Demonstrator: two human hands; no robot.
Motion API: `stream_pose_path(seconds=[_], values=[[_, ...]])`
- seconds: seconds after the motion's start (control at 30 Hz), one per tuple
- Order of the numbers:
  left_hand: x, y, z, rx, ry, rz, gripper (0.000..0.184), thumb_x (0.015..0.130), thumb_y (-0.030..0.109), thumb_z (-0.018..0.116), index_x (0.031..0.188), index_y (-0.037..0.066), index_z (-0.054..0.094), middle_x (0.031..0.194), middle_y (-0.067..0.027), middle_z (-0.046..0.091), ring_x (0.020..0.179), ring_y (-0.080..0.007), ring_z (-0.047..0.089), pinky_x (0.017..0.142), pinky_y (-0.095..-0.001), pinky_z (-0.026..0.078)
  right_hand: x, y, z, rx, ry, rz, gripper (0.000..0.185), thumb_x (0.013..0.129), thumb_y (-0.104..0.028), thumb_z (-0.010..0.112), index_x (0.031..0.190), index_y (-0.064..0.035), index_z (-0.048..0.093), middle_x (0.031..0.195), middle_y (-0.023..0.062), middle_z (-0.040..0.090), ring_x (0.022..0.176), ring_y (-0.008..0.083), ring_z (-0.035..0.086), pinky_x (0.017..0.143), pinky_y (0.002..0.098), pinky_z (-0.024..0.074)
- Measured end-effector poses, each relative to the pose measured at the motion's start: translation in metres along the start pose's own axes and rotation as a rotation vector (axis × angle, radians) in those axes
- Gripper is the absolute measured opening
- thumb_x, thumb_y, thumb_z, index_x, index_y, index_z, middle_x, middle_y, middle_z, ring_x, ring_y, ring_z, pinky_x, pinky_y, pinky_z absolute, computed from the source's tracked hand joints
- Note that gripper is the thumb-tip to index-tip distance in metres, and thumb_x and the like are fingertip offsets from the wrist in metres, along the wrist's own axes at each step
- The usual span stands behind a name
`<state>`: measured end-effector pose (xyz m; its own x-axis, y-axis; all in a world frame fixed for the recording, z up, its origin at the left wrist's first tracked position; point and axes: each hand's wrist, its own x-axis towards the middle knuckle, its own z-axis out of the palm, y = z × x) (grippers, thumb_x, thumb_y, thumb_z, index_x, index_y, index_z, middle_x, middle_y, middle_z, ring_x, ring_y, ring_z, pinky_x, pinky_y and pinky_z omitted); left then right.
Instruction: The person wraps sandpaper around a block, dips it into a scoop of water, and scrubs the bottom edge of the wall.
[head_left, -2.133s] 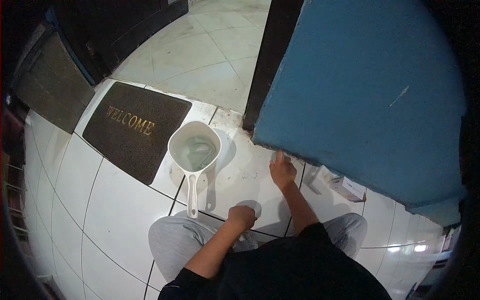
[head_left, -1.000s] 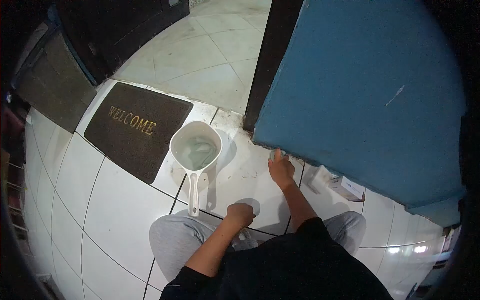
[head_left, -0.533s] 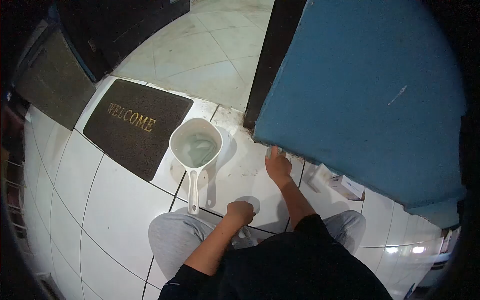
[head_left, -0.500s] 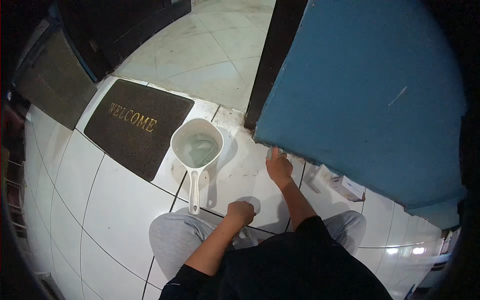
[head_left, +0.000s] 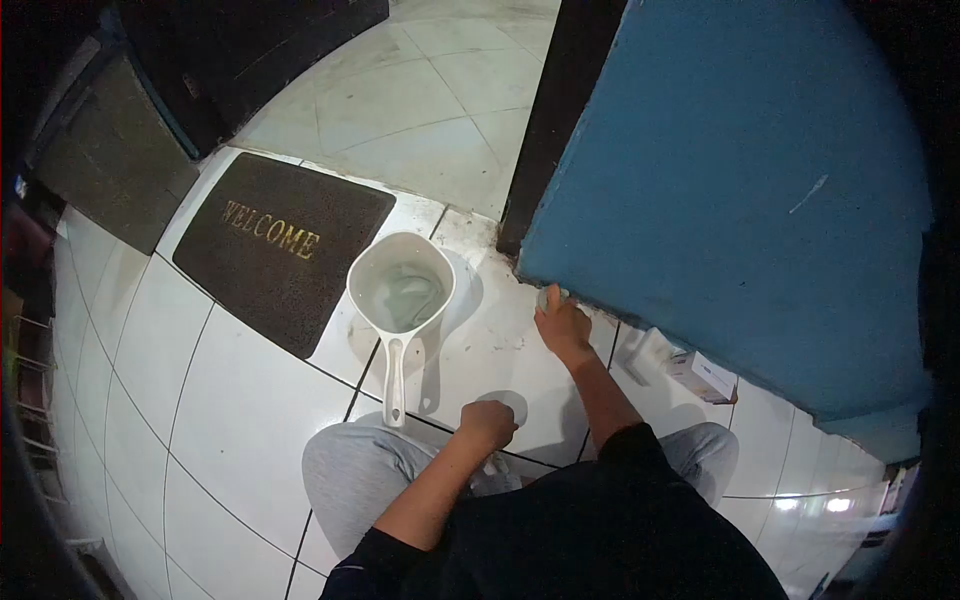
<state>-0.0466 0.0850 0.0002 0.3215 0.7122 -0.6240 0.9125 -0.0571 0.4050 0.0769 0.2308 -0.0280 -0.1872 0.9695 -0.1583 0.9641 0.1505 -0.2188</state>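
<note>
My right hand (head_left: 563,325) is closed around a small pale grey-green piece (head_left: 549,297), too covered to name, pressed at the floor by the foot of the blue wall (head_left: 720,190). Curled into a fist, my left hand (head_left: 488,425) hovers low in front of my lap; its palm side is hidden, so I cannot make out anything inside. Ahead of it on the tiles stands a white plastic dipper (head_left: 352,290) with its handle toward me. Clear water and a pale greenish cloth-like shape show inside the dipper.
A dark doormat (head_left: 275,290) lettered WELCOME lies left of the dipper, before an open doorway. A small white box (head_left: 702,378) rests against the wall on the right. Dark marks spot the white floor tiles (head_left: 480,350) near the door frame.
The whole view has shifted slightly. My right hand stays at the wall's foot with only a small movement, and my left fist keeps its place. The dipper has not moved.
</note>
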Motion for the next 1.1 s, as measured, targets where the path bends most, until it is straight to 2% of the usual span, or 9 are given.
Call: stream_pose_path(seconds=[0.07,0.27,0.37,0.47,0.6,0.67,0.77,1.0,1.1], values=[[-0.002,0.001,-0.001,0.009,0.032,0.005,0.035,0.081,0.035,0.047,0.087,0.004,0.061,0.091,-0.0148,0.06,0.087,-0.0286,0.057,0.072,-0.0394,0.046,-0.014,0.01,0.01,0.0,0.003,-0.063,0.039,0.08,-0.033,0.049,0.109,-0.0125,0.033,0.099,0.0253,0.048,0.074,0.0326,0.059,0.061,0.0413,0.0481],[-0.004,0.006,-0.005,-0.004,0.017,0.018,0.035,0.08,0.035,0.048,0.084,0.004,0.062,0.086,-0.0133,0.061,0.084,-0.0275,0.059,0.07,-0.0388,0.047,-0.043,0.012,0.021,-0.134,0.08,-0.001,0.042,0.077,-0.033,0.053,0.107,-0.0101,0.035,0.087,0.019,0.053,0.067,0.0316,0.059,0.058,0.0405,0.0494],[-0.002,0.005,-0.002,0.012,0.03,0.022,0.034,0.08,0.035,0.048,0.084,0.004,0.062,0.085,-0.0141,0.062,0.083,-0.028,0.059,0.069,-0.039,0.047,-0.011,0.004,0.015,-0.071,0.063,0.013,0.04,0.078,-0.034,0.05,0.109,-0.0131,0.036,0.093,0.0206,0.05,0.072,0.0321,0.059,0.06,0.0406,0.0486],[0.001,0.0,0.0,0.021,0.016,0.014,0.034,0.08,0.034,0.048,0.085,0.004,0.062,0.087,-0.0147,0.061,0.084,-0.0284,0.059,0.069,-0.0392,0.047,0.008,-0.005,0.007,-0.056,0.148,-0.051,0.036,0.077,-0.033,0.051,0.105,-0.0126,0.038,0.086,0.0204,0.051,0.067,0.0317,0.058,0.054,0.0405,0.0477],[-0.002,0.003,-0.005,0.007,-0.011,-0.007,0.034,0.081,0.034,0.047,0.087,0.004,0.061,0.089,-0.0151,0.061,0.085,-0.0291,0.058,0.07,-0.0396,0.047,-0.018,0.004,0.018,-0.029,0.127,-0.083,0.039,0.079,-0.034,0.049,0.108,-0.0123,0.036,0.087,0.0208,0.051,0.068,0.0308,0.058,0.055,0.0402,0.0484],[-0.003,0.004,-0.005,-0.003,-0.012,-0.002,0.035,0.081,0.034,0.047,0.089,0.004,0.061,0.091,-0.0148,0.06,0.086,-0.0292,0.058,0.071,-0.0398,0.047,-0.043,0.004,0.022,-0.188,0.061,0.024,0.042,0.08,-0.035,0.048,0.111,-0.0118,0.033,0.088,0.0202,0.05,0.067,0.0284,0.059,0.054,0.0394,0.0491],[-0.003,0.005,-0.005,-0.015,-0.016,0.003,0.034,0.081,0.034,0.047,0.089,0.004,0.06,0.091,-0.0145,0.06,0.086,-0.0292,0.058,0.072,-0.0398,0.046,-0.051,0.001,0.018,-0.19,0.056,0.025,0.044,0.081,-0.035,0.047,0.113,-0.0111,0.029,0.089,0.0201,0.049,0.067,0.0263,0.059,0.054,0.0385,0.0496],[-0.004,0.004,-0.007,0.025,-0.035,-0.012,0.035,0.082,0.034,0.046,0.09,0.003,0.06,0.091,-0.0143,0.06,0.087,-0.029,0.058,0.073,-0.0393,0.046,-0.002,-0.001,0.006,-0.06,-0.008,0.011,0.039,0.08,-0.033,0.049,0.108,-0.011,0.032,0.09,0.0207,0.049,0.067,0.0302,0.058,0.056,0.0384,0.0496],[-0.005,0.003,-0.007,0.017,-0.004,0.0,0.035,0.081,0.034,0.046,0.089,0.003,0.061,0.091,-0.0146,0.06,0.088,-0.0288,0.057,0.072,-0.0391,0.046,-0.025,0.003,0.011,-0.057,0.014,0.003,0.039,0.08,-0.033,0.049,0.108,-0.011,0.033,0.092,0.0211,0.048,0.07,0.0306,0.059,0.057,0.0384,0.0497]])
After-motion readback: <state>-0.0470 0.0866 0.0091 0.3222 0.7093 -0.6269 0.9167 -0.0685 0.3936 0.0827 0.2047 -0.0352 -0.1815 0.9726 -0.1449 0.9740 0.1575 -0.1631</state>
